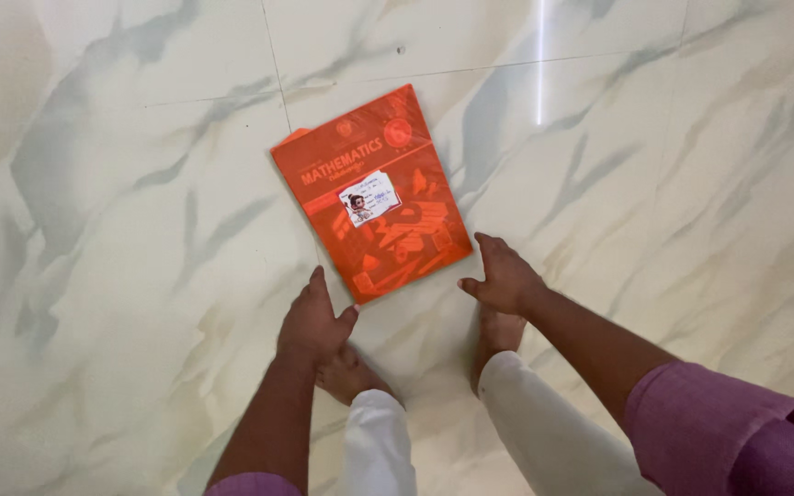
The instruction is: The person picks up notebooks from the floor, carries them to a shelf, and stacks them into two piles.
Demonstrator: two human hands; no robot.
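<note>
Down low, the left hand (312, 323) is spread, its fingertips at the near left corner of an orange book (371, 191); whether they touch it I cannot tell. The right hand (504, 277) is open and loosely curled just beside the book's near right corner, holding nothing. The book lies flat and slanted on the marble floor (121, 230), a small white label (369, 199) on its cover, just ahead of two bare feet (346, 375).

Bright, even light with one streak of glare

The scene is well lit and soft, with only faint shadows beneath the left hand (312, 321) and right hand (504, 277). Above and beyond the right hand, a narrow vertical glare streak (540, 64) shines on the glossy marble floor (121, 276). Focus is fairly sharp; the corners look slightly soft and stretched.
</note>
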